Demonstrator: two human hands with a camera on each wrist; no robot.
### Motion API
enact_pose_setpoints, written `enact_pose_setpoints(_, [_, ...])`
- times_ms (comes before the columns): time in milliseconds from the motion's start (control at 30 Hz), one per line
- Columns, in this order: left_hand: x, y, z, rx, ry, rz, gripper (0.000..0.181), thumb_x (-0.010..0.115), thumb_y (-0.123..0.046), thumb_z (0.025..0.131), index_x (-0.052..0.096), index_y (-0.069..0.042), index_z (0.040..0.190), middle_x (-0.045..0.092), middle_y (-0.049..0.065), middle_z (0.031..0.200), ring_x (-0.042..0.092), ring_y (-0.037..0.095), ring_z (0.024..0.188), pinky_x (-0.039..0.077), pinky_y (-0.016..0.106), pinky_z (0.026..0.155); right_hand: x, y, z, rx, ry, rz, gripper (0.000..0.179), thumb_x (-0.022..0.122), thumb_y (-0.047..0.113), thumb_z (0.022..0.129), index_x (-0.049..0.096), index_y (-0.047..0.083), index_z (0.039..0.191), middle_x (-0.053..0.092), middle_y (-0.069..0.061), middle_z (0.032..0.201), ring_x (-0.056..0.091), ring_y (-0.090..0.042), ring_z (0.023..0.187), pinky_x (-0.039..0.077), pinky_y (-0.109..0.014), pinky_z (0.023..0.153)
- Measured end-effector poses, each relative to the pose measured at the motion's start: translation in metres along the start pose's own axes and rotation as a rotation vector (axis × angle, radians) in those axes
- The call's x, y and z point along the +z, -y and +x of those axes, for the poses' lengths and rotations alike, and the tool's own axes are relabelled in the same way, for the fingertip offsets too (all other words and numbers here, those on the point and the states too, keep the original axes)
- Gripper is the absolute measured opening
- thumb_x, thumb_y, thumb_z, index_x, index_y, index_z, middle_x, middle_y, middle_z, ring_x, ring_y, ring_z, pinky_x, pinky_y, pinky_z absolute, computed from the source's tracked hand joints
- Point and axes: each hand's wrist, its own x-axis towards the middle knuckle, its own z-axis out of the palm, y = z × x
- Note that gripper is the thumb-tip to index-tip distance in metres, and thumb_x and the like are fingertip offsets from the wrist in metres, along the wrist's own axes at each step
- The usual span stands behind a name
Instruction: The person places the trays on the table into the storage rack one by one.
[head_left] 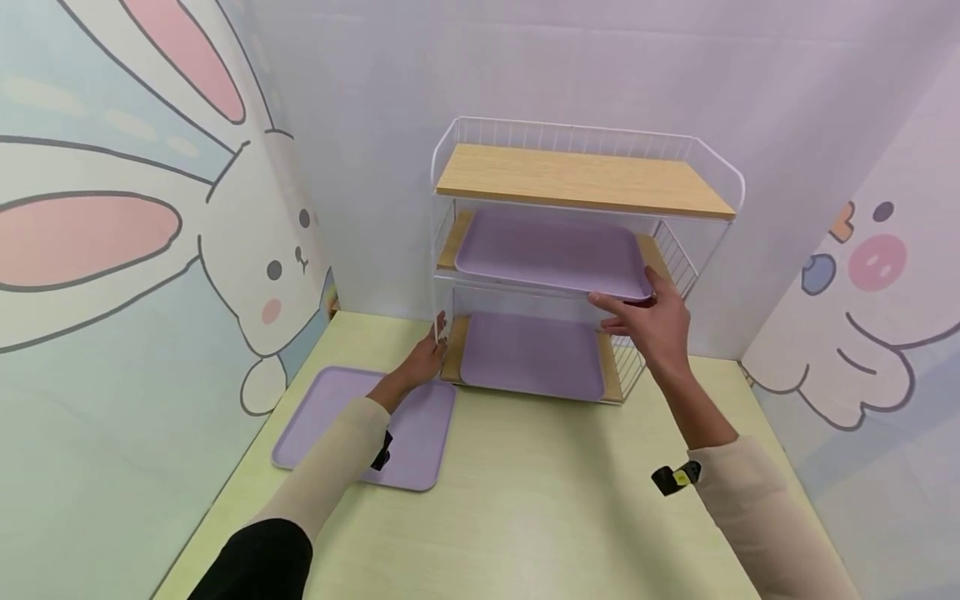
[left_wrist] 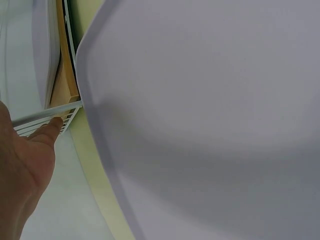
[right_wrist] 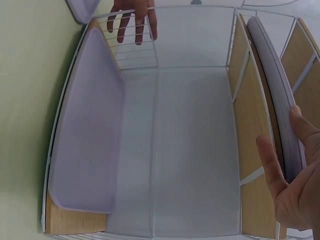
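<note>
A three-tier white wire rack [head_left: 585, 204] with wooden boards stands against the back wall. On its middle board lies a purple tray [head_left: 551, 250]. At that tray's front right corner, my right hand [head_left: 660, 325] pinches the rim, thumb [right_wrist: 302, 125] above and index finger lower, by the shelf edge. My left hand [head_left: 422, 362] holds the rack's left wire side near the lower tier; its fingers [right_wrist: 140, 25] show at the wires in the right wrist view. A second purple tray [head_left: 532, 354] rests on the bottom board.
A third purple tray [head_left: 420, 454] lies on the pale yellow table [head_left: 510, 517], left of the rack and partly under my left forearm. Cartoon-printed walls, with a rabbit [head_left: 262, 250] on the left, enclose the table. The rack's top board [head_left: 577, 177] has a raised wire rail.
</note>
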Motion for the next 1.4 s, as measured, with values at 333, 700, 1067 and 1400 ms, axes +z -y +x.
enact_pose_setpoints(333, [0.002,0.002,0.001,0.011,-0.024,0.009,0.068,0.030,-0.012,0.122,-0.002,-0.002,0.181,0.018,0.034,0.185,0.038,0.057,0.164,0.041,0.066,0.132,0.000,-0.002,0.012,-0.007,-0.082,-0.047,0.111,0.097,0.045,0.091,0.034,0.013,0.177,0.084,0.009,0.085,0.082,-0.009,0.066,0.068,-0.025,0.066])
enact_pose_setpoints(700, [0.001,0.001,0.003,-0.004,-0.011,-0.003,0.070,0.030,-0.012,0.122,-0.005,-0.005,0.181,0.016,0.031,0.186,0.036,0.054,0.166,0.039,0.065,0.133,0.004,-0.006,0.010,-0.036,-0.138,-0.068,0.112,0.097,0.048,0.089,0.036,0.015,0.178,0.087,-0.015,0.109,0.079,-0.005,0.063,0.067,-0.024,0.066])
enact_pose_setpoints(1067, [0.000,0.006,0.002,0.004,0.013,0.036,0.068,0.027,-0.022,0.124,-0.007,-0.006,0.181,0.013,0.029,0.187,0.030,0.056,0.168,0.032,0.066,0.137,0.028,-0.036,-0.041,-0.052,-0.249,-0.029,0.092,0.088,0.038,0.099,0.036,0.032,0.174,0.075,0.006,0.106,0.076,-0.001,0.073,0.064,-0.018,0.071])
enact_pose_setpoints(1400, [-0.003,0.121,0.063,0.161,0.019,0.210,0.078,0.030,-0.045,0.121,-0.006,-0.012,0.182,0.028,0.031,0.182,0.038,0.055,0.165,0.034,0.068,0.135,0.069,-0.093,-0.091,-0.140,0.024,-0.255,0.024,0.080,0.007,0.101,0.078,0.004,0.125,0.082,-0.014,0.099,0.072,-0.009,0.086,0.060,-0.017,0.078])
